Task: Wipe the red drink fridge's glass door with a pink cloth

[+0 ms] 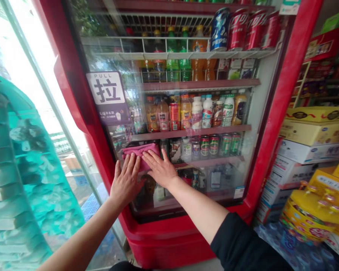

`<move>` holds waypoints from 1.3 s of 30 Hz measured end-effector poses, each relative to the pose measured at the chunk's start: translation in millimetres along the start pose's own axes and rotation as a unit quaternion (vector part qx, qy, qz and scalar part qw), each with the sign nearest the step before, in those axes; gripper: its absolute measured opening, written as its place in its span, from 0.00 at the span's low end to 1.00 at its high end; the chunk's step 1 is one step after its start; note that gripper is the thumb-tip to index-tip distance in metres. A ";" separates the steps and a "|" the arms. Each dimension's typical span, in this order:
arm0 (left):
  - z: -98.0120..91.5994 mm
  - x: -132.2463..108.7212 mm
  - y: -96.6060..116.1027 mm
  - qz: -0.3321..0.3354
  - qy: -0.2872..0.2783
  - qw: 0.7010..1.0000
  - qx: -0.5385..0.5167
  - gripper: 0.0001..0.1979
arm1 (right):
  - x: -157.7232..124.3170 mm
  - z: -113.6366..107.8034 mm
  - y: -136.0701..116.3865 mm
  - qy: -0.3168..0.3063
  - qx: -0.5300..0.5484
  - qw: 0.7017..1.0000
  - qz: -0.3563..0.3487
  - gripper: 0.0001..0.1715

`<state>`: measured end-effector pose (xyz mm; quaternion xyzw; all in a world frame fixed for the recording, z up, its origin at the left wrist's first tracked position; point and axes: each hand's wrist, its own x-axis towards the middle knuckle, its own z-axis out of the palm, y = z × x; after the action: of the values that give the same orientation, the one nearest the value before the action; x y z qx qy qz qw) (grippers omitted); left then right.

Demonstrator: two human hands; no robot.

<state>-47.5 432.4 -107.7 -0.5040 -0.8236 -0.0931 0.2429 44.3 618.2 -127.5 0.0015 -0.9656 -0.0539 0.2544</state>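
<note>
A pink cloth [139, 151] lies pressed flat against the glass door [243, 113] of a red drinks fridge [282, 98]. My left hand [126, 180] rests on the cloth's lower left part, fingers stretched out and pointing up. My right hand [159, 168] lies flat on the cloth's lower right, fingers spread toward the upper left. The two hands touch side by side at the lower left of the door. Behind the glass stand shelves of bottles [197, 111] and cans [214, 145].
A "PULL" sticker [107, 96] sits on the door's upper left. Stacked cartons [307, 150] and yellow packages [316, 210] crowd the right side. A teal stack of crates [14, 180] stands at the left beside a bright window. Pepsi and red cans [243, 28] lie on the top shelf.
</note>
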 end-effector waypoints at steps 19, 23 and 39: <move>9.5 47.8 94.3 0.019 -0.023 0.999 -0.033 0.48 | -65.8 -31.0 87.2 -0.004 -0.061 0.998 0.029 0.48; 13.6 57.0 111.9 0.031 -0.015 0.999 -0.035 0.47 | -78.3 -37.8 104.0 -0.017 -0.051 0.998 0.037 0.48; 20.3 93.4 180.3 0.066 -0.028 0.995 -0.063 0.47 | -126.3 -75.7 159.7 -0.049 -0.053 0.994 0.079 0.51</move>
<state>69.2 599.4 -95.7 -0.5736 -0.7879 -0.1142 0.1929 195.4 773.0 -107.3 -0.0911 -0.9699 -0.0844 0.2097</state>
